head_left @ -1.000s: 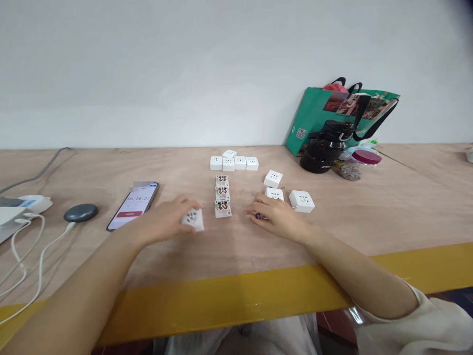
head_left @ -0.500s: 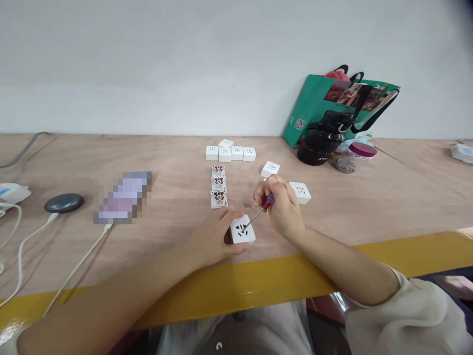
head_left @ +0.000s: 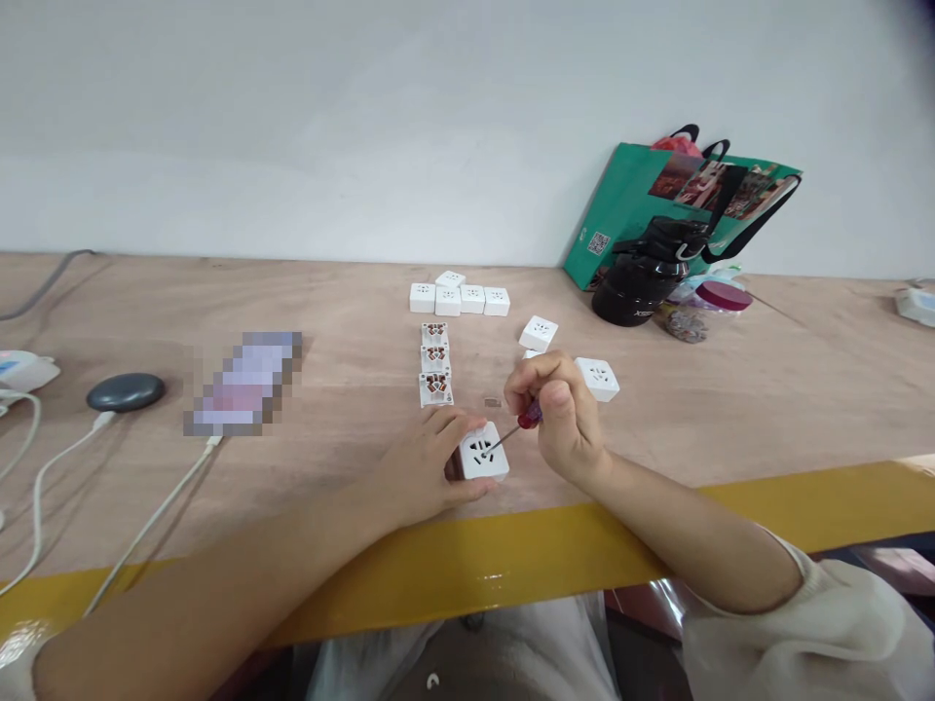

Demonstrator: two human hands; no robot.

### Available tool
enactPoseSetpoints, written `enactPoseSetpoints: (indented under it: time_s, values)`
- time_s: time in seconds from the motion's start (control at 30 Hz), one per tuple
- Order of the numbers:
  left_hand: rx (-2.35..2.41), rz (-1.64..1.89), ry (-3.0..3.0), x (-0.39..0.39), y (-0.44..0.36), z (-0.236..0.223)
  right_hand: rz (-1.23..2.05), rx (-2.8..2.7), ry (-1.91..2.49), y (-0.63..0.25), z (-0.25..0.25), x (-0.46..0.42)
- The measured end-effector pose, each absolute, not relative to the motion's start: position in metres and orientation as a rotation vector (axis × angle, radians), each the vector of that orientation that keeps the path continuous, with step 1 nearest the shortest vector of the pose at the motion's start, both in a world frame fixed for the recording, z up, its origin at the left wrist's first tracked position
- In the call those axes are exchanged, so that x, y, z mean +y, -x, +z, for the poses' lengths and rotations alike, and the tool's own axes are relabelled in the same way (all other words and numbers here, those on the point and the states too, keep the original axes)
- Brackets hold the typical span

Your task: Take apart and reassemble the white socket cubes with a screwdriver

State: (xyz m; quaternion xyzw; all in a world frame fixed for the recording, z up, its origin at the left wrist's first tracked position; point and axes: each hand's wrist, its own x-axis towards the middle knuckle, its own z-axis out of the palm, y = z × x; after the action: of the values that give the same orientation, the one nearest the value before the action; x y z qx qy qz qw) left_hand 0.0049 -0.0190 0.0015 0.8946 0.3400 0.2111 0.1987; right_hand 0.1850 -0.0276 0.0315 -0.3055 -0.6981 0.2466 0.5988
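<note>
Starts at the left with a dark grey puck [head_left: 126, 393] and a blurred-out phone [head_left: 248, 385] on the wooden table [head_left: 351, 341], followed by the left hand [head_left: 420, 462], clamped with thumb and fingers on a white socket [head_left: 478, 453] held face up near the yellow edge strip [head_left: 489, 555], with three open socket pieces [head_left: 436, 358] and five sockets [head_left: 447, 300] beyond. Holds a red-and-purple screwdriver [head_left: 530, 417] in the curled right hand [head_left: 562, 414], slanted down leftward with the tip at the middle of the white socket. Ends farther right with three loose sockets [head_left: 597, 380], a black bottle [head_left: 635, 282] and a green bag [head_left: 620, 190].
</note>
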Motion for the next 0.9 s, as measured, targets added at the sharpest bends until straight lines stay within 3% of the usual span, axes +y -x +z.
enactPoseSetpoints:
  time_s: [0.33,0.53,0.73,0.9]
  values:
    - [0.693,0.700,-2.514,-0.021,-0.003,-0.009,0.298,-1.701,0.763,-0.178,0.035,-0.032]
    - [0.684,0.713,-2.516,-0.021,-0.003,-0.007,0.376,-1.551,0.724,-0.177,0.034,-0.038]
    - [0.733,0.632,-2.529,-0.024,-0.004,0.000,-0.022,-1.822,0.767,-0.185,0.043,-0.040]
    - [0.775,0.652,-2.515,-0.025,-0.004,0.001,0.159,-1.718,0.699,-0.182,0.039,-0.041]
